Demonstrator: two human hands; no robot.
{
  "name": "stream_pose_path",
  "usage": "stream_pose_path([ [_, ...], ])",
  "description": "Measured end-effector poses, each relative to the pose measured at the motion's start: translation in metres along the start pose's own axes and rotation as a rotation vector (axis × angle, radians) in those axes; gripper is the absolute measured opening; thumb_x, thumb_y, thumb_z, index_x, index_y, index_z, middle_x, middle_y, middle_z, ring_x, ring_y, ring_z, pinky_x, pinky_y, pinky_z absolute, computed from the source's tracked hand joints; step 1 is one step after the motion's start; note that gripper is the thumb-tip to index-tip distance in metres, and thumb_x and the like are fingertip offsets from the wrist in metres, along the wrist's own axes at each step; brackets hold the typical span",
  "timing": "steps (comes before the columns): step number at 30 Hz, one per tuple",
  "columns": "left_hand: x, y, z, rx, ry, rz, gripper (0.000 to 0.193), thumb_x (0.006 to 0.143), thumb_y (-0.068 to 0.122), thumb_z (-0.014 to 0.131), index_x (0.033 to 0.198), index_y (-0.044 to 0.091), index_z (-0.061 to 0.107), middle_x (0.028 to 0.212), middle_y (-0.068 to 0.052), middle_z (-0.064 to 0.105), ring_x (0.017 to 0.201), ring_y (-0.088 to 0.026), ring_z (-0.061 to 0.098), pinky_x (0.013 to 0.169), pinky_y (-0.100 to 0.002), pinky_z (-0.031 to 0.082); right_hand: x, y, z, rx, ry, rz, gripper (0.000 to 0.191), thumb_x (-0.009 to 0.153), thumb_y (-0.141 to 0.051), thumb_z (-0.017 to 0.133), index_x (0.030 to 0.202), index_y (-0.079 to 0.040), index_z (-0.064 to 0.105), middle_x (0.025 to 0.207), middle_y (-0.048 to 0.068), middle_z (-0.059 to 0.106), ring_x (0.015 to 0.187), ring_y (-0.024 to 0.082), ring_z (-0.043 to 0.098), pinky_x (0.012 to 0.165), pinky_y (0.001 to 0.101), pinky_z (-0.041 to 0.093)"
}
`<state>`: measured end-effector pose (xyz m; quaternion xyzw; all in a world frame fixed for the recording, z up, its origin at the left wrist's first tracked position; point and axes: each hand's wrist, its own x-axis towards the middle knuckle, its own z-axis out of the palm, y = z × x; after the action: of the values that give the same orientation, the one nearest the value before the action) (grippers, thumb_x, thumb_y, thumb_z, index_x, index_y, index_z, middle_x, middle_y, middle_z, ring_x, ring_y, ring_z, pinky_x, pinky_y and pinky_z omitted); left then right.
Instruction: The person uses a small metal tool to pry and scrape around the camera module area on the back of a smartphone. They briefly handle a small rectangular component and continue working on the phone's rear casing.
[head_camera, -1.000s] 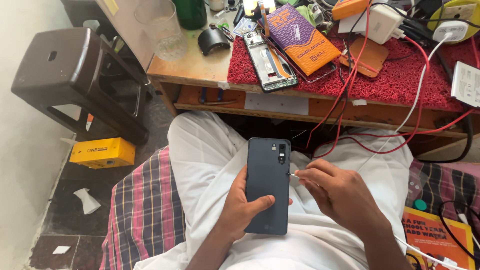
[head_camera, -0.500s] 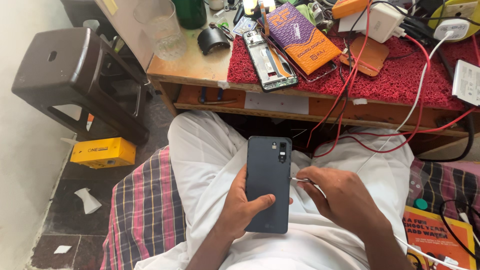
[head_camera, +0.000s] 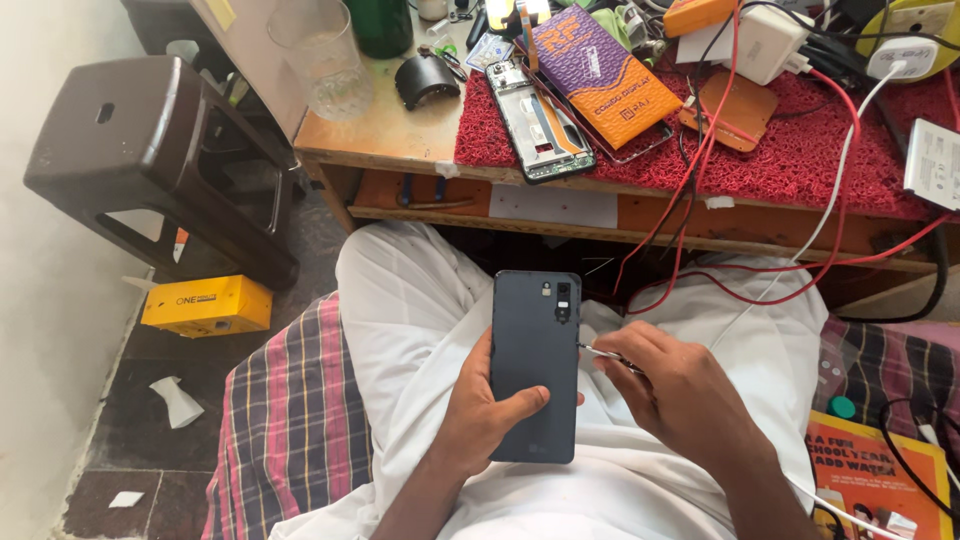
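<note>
While the dark grey phone (head_camera: 535, 365) lies back-up over the person's lap, its camera end points toward the desk (head_camera: 400, 125) and its lower end rests in the left hand (head_camera: 480, 415). Left grip: fingers wrapped under the phone from its left edge, thumb laid across the lower back; closed on the phone. Right hand (head_camera: 680, 400) sits just beside the phone's right edge, fingers pinched together on a thin metal tool (head_camera: 600, 353); the tool's tip meets the phone's right side at about mid-height. Whether the tip has entered the seam cannot be told.

Under both hands: white cloth (head_camera: 420, 300) over the lap, with a plaid cloth (head_camera: 290, 430) to the left of it.

On the desk, ahead of the lap: a red mat (head_camera: 800, 160) carrying an opened phone frame (head_camera: 540, 120), a purple and orange box (head_camera: 600, 75) partly over it, an orange flat piece (head_camera: 735, 105), white chargers and a tangle of red, white and black wires (head_camera: 700, 200) that hang down over the desk edge toward the lap. Left of the mat, on bare wood: a clear glass (head_camera: 320, 55) and a small black curved part (head_camera: 425, 80).

Floor, left side: a dark brown plastic stool (head_camera: 150, 150), with a yellow box (head_camera: 205, 305) just below it. Lower right: an orange printed booklet (head_camera: 875, 480)
</note>
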<state>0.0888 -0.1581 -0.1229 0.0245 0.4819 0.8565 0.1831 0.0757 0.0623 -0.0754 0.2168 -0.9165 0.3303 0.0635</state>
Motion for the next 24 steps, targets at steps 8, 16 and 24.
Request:
stream_pose_path([
  [8, -0.004, 0.004, 0.003, 0.064, -0.026, 0.053, 0.063, 0.083, -0.010, 0.059, 0.143, -0.003, 0.040, 0.118, -0.020, 0.068, 0.098, -0.029, 0.077, 0.084, -0.040, 0.066, 0.001, -0.004, -0.007, -0.120, 0.068, -0.137, 0.015, 0.087, -0.012, 0.070, 0.101, -0.008, 0.075, 0.087, 0.008, 0.075, 0.069, 0.027, 0.071, 0.058, 0.0380, 0.054],
  [16, -0.006, 0.012, 0.008, 0.094, 0.006, 0.051, 0.067, 0.083, -0.008, 0.058, 0.145, 0.000, 0.035, 0.121, -0.018, 0.068, 0.099, -0.029, 0.077, 0.084, -0.039, 0.068, -0.003, -0.004, -0.008, -0.084, -0.032, -0.141, 0.015, 0.091, -0.016, 0.069, 0.101, -0.006, 0.073, 0.084, 0.011, 0.075, 0.070, 0.030, 0.072, 0.062, 0.0408, 0.055],
  [24, -0.009, 0.019, 0.009, 0.081, -0.020, 0.051, 0.067, 0.085, -0.010, 0.057, 0.147, -0.002, 0.034, 0.120, -0.020, 0.067, 0.100, -0.030, 0.077, 0.085, -0.040, 0.067, 0.003, -0.013, -0.016, 0.015, -0.013, -0.021, 0.015, 0.087, -0.014, 0.071, 0.098, -0.005, 0.070, 0.092, 0.010, 0.074, 0.064, 0.028, 0.071, 0.056, 0.0382, 0.055],
])
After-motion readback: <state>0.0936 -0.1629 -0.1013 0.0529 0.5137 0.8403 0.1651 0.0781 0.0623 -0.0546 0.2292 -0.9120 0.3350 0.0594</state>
